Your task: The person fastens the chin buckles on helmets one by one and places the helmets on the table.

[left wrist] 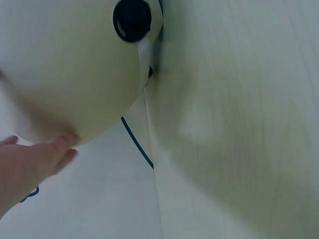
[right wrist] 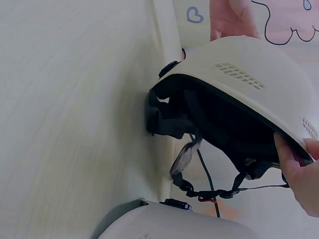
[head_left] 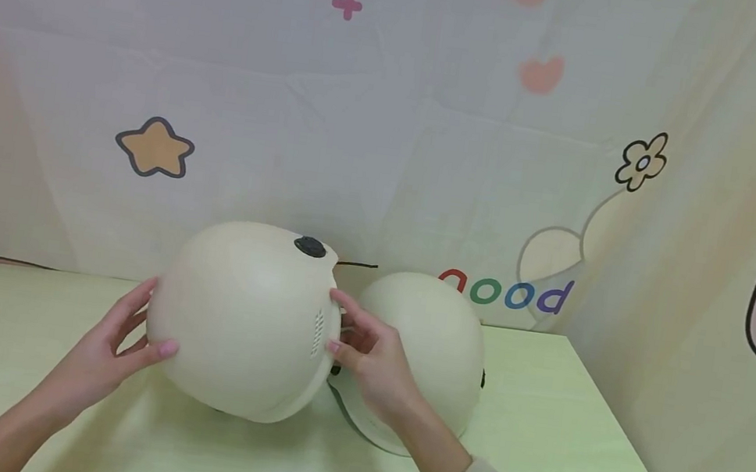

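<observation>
A cream helmet [head_left: 240, 321] is tipped on its side between both hands, its opening turned to the right. My left hand [head_left: 95, 359] holds the rounded crown at the left, thumb in front and fingers behind. At the opening, my right hand [head_left: 374, 354] pinches the rim beside the vent holes. The right wrist view shows the dark lining [right wrist: 224, 119] and a hanging black chin strap [right wrist: 199, 191] with a buckle. Whether the helmet touches the table cannot be told. A second cream helmet [head_left: 436, 338] sits just right, partly behind my right hand.
Both helmets are over a pale wooden table [head_left: 536, 444]. Behind it hangs a printed cloth [head_left: 259, 111] with a star, hearts and coloured letters. A thin dark cord [head_left: 17, 262] runs along the table's back edge at the left.
</observation>
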`<state>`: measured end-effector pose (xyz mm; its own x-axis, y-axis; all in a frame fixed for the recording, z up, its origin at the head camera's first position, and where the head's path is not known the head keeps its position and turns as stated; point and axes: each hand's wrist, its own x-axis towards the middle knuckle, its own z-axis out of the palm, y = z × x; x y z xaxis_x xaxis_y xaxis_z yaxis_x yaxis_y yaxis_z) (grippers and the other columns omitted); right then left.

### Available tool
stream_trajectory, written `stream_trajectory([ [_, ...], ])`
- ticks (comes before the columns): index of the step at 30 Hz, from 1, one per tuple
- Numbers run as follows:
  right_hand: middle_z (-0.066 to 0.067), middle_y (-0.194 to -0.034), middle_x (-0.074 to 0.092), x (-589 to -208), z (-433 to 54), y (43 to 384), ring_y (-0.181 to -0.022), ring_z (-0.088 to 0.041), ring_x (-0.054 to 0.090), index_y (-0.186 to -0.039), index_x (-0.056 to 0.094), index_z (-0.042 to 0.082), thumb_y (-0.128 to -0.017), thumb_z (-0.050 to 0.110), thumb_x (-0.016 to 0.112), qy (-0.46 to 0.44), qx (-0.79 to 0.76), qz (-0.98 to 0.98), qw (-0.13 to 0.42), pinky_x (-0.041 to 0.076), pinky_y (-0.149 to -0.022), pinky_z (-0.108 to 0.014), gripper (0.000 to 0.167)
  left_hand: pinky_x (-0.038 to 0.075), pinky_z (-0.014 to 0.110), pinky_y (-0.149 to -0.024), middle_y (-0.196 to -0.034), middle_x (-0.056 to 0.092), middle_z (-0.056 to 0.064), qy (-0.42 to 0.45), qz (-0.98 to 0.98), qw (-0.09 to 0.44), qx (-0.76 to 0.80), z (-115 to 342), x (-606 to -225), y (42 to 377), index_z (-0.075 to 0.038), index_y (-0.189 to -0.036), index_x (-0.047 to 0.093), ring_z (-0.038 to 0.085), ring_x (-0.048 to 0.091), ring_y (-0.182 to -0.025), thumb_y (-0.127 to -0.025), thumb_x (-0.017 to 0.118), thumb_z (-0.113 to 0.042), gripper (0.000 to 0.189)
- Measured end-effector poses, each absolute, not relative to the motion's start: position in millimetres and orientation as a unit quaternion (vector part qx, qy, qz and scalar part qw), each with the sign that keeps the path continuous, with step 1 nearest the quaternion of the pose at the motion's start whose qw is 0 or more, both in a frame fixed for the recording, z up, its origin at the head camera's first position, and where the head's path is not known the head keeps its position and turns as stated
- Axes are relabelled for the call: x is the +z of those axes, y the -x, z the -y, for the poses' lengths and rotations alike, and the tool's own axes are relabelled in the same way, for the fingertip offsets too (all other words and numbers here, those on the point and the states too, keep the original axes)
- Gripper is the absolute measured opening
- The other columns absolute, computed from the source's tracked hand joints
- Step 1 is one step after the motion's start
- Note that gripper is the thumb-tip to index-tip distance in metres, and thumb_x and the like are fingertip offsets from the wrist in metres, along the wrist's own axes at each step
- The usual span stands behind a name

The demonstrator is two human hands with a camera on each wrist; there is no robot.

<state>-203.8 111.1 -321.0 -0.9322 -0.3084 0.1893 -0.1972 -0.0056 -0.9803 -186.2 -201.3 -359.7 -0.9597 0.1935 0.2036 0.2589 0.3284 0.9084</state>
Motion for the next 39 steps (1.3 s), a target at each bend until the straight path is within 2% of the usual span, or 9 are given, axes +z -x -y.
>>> stream_trajectory([
  [3, -0.015, -0.109, 0.05, -323.6, -110.3, 202.9, -0.086, -0.018, 0.056, -0.138, 0.041, 0.013, -0.083, -0.013, 0.055, 0.18, -0.695, -0.694, 0.051, 0.05, -0.074, -0.027, 0.062, 0.035, 0.055, -0.093, -0.147, 0.011, 0.021, 0.113, 0.819, 0.006, -0.563, 202.1, -359.8, 184.2, -0.031, -0.147, -0.001, 0.044, 0.022, -0.129, -0.092, 0.056, -0.024, 0.079],
  [4, -0.016, -0.109, 0.049, -324.5, -110.0, 202.5, -0.086, -0.018, 0.056, -0.139, 0.04, 0.013, -0.083, -0.014, 0.055, 0.181, -0.698, -0.69, 0.055, 0.05, -0.074, -0.027, 0.063, 0.037, 0.055, -0.091, -0.147, 0.012, 0.023, 0.107, 0.817, -0.003, -0.566, 202.5, -360.2, 183.3, -0.031, -0.146, -0.003, 0.044, 0.024, -0.128, -0.093, 0.054, -0.026, 0.078],
  [7, -0.016, -0.111, 0.047, -326.3, -109.3, 202.1, -0.086, -0.018, 0.056, -0.141, 0.036, 0.013, -0.082, -0.014, 0.056, 0.185, -0.7, -0.686, 0.069, 0.051, -0.073, -0.027, 0.067, 0.044, 0.04, -0.087, -0.147, 0.009, 0.024, 0.103, 0.808, -0.025, -0.579, 204.6, -361.6, 181.3, -0.035, -0.145, -0.006, 0.043, 0.029, -0.126, -0.094, 0.051, -0.026, 0.077],
  [9, -0.017, -0.112, 0.046, -327.1, -109.1, 201.9, -0.088, -0.018, 0.057, -0.142, 0.033, 0.014, -0.082, -0.014, 0.056, 0.187, -0.698, -0.687, 0.081, 0.051, -0.073, -0.028, 0.07, 0.044, 0.039, -0.085, -0.148, 0.005, 0.021, 0.103, 0.807, -0.028, -0.58, 205.6, -362.5, 180.1, -0.039, -0.144, -0.006, 0.043, 0.03, -0.126, -0.093, 0.053, -0.025, 0.079],
  [14, -0.017, -0.115, 0.046, -331.7, -110.2, 201.1, -0.094, -0.023, 0.06, -0.144, 0.026, 0.021, -0.081, -0.015, 0.056, 0.192, -0.679, -0.7, 0.111, 0.052, -0.075, -0.032, 0.078, 0.034, 0.065, -0.085, -0.151, -0.004, 0.013, 0.098, 0.824, -0.018, -0.557, 206.0, -362.3, 178.2, -0.043, -0.142, -0.007, 0.046, 0.023, -0.127, -0.09, 0.059, -0.026, 0.086],
  [16, -0.017, -0.114, 0.047, -334.2, -110.5, 200.5, -0.094, -0.024, 0.061, -0.145, 0.025, 0.022, -0.08, -0.016, 0.057, 0.192, -0.672, -0.706, 0.117, 0.052, -0.075, -0.033, 0.081, 0.031, 0.069, -0.083, -0.151, -0.005, 0.01, 0.097, 0.83, -0.016, -0.548, 205.7, -361.4, 177.8, -0.044, -0.142, -0.008, 0.047, 0.021, -0.128, -0.089, 0.059, -0.028, 0.087],
  [26, -0.016, -0.102, 0.058, -348.0, -109.0, 200.3, -0.08, -0.022, 0.061, -0.145, 0.024, 0.023, -0.074, -0.019, 0.061, 0.157, -0.672, -0.711, 0.134, 0.052, -0.073, -0.034, 0.091, 0.028, 0.072, -0.082, -0.152, -0.003, 0.002, 0.089, 0.836, -0.011, -0.541, 204.9, -359.3, 181.2, -0.044, -0.142, -0.004, 0.043, 0.014, -0.132, -0.088, 0.061, -0.028, 0.086],
  [31, -0.017, -0.097, 0.062, -354.7, -107.5, 200.8, -0.076, -0.022, 0.062, -0.145, 0.021, 0.019, -0.07, -0.021, 0.062, 0.147, -0.677, -0.704, 0.154, 0.051, -0.074, -0.034, 0.094, 0.026, 0.072, -0.084, -0.152, 0.0, 0.006, 0.084, 0.836, -0.013, -0.543, 205.8, -358.5, 184.9, -0.039, -0.144, -0.004, 0.042, 0.013, -0.132, -0.087, 0.062, -0.029, 0.088],
  [39, -0.015, -0.096, 0.061, -364.0, -105.0, 196.0, -0.08, -0.021, 0.061, -0.146, 0.011, 0.023, -0.073, -0.017, 0.064, 0.129, -0.672, -0.699, 0.207, 0.046, -0.083, -0.035, 0.098, 0.029, 0.069, -0.086, -0.15, 0.007, 0.014, 0.083, 0.846, -0.017, -0.526, 208.6, -355.9, 191.6, -0.035, -0.146, -0.001, 0.042, 0.013, -0.132, -0.085, 0.065, -0.031, 0.089],
])
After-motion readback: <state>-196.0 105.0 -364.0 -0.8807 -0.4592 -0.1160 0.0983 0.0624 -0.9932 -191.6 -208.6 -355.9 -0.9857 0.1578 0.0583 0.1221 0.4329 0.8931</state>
